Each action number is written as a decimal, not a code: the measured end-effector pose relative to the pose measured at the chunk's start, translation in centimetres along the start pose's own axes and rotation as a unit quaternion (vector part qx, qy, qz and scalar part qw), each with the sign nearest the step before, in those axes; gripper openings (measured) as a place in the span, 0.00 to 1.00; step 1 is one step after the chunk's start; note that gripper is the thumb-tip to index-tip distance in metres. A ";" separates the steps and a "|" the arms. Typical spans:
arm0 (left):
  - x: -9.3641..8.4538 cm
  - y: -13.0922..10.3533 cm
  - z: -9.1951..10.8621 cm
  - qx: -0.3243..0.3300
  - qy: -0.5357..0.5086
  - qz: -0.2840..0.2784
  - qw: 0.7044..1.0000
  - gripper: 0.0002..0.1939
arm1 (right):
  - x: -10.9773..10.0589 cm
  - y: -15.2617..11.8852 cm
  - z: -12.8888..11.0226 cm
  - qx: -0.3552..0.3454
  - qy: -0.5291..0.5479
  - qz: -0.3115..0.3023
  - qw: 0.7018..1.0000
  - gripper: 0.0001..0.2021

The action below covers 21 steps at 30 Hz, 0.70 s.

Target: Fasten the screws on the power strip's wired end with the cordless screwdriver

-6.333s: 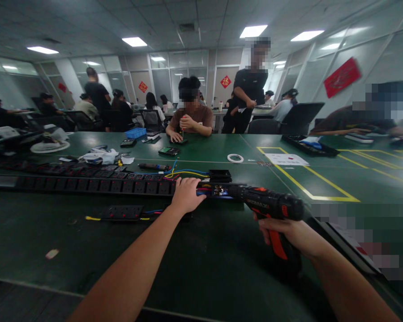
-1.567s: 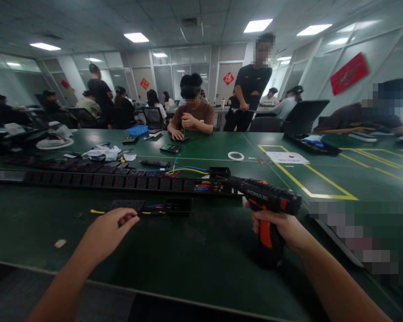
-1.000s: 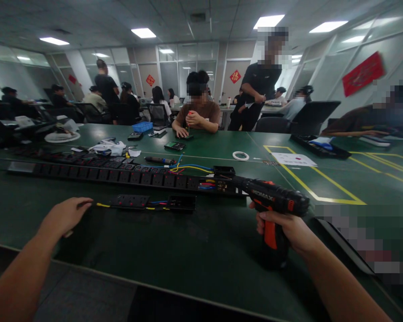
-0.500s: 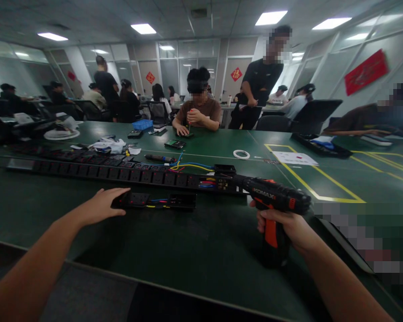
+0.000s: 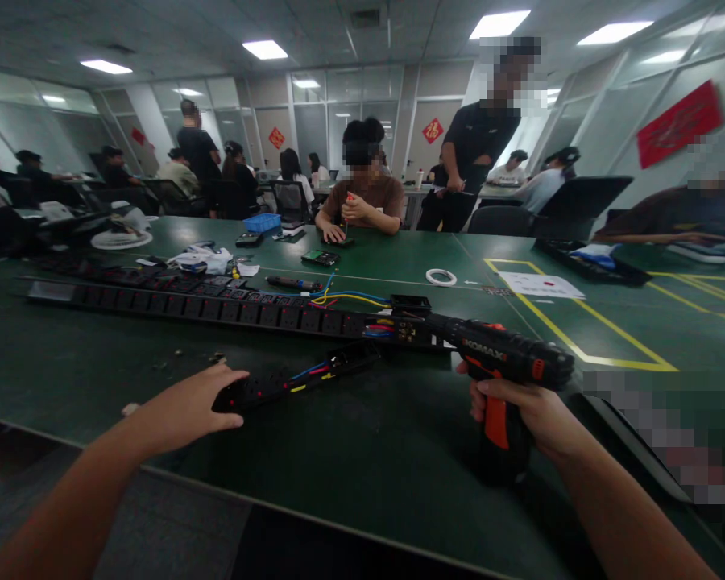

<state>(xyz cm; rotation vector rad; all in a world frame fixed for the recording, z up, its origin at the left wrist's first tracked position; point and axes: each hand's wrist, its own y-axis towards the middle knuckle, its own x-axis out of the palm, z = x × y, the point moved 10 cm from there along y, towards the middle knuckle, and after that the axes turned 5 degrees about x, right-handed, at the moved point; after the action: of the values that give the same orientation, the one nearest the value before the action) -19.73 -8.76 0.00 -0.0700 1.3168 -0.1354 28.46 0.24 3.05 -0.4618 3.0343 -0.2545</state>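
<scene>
My left hand [image 5: 196, 407] is closed around the left end of a short black socket strip [image 5: 270, 385], thumb on the near side and fingers on the far side. The strip lies slanted, its right end farther from me, with blue, red and yellow wires [image 5: 310, 373] showing in its open part. In my right hand [image 5: 519, 403] is a black and orange cordless drill [image 5: 500, 354], gripped by the handle and pointing left. Its nose is over or beside the right end of a long black power strip [image 5: 217, 310], where wires and brass-coloured terminals are exposed; contact I cannot tell.
Behind the long strip lie loose blue and yellow wires [image 5: 362, 298], a dark pen-like tool [image 5: 293, 283] and a white ring [image 5: 441, 277]. Small crumbs [image 5: 217, 358] dot the green table [image 5: 350, 451]. Across it, a person [image 5: 362, 197] works with a red-handled screwdriver.
My left hand has drawn the short strip's left end toward me, so the strip has turned from level to slanted. Crumbs behind it now show. The drill stays near the long strip's end.
</scene>
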 end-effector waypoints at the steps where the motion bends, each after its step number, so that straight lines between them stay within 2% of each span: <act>1: 0.8 -0.3 0.1 0.001 -0.003 -0.002 1.000 0.42 | 0.0 0.0 0.0 0.000 0.002 -0.001 1.000 0.19; 4: 2.3 -0.8 0.1 -0.016 -0.006 0.005 1.000 0.46 | 0.0 -0.1 -0.1 -0.001 0.005 0.001 1.000 0.18; 6: 2.6 -0.7 0.3 -0.014 -0.005 0.014 1.000 0.47 | -0.1 -0.2 -0.2 -0.003 0.001 0.004 1.000 0.18; 10: 2.5 0.6 0.2 0.024 -0.040 0.006 0.999 0.41 | 0.0 -0.1 -0.3 -0.007 -0.006 -0.006 1.000 0.18; 12: 2.1 1.6 -0.5 0.041 -0.044 -0.006 0.998 0.38 | 0.0 -0.1 -0.3 -0.009 -0.010 -0.005 1.000 0.18; 16: 1.7 3.5 -3.8 0.020 0.003 -0.039 0.999 0.35 | 0.1 -0.1 -0.3 -0.008 -0.010 -0.003 1.000 0.18; 21: 1.7 5.5 -9.7 -0.044 0.041 -0.047 0.997 0.38 | 0.1 -0.2 -0.4 -0.003 -0.009 0.003 1.000 0.18</act>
<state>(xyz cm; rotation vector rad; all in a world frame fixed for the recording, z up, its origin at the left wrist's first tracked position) -28.38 -3.34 -4.73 -0.2048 1.4016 -0.1619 28.45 0.07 3.45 -0.4517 3.0198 -0.2407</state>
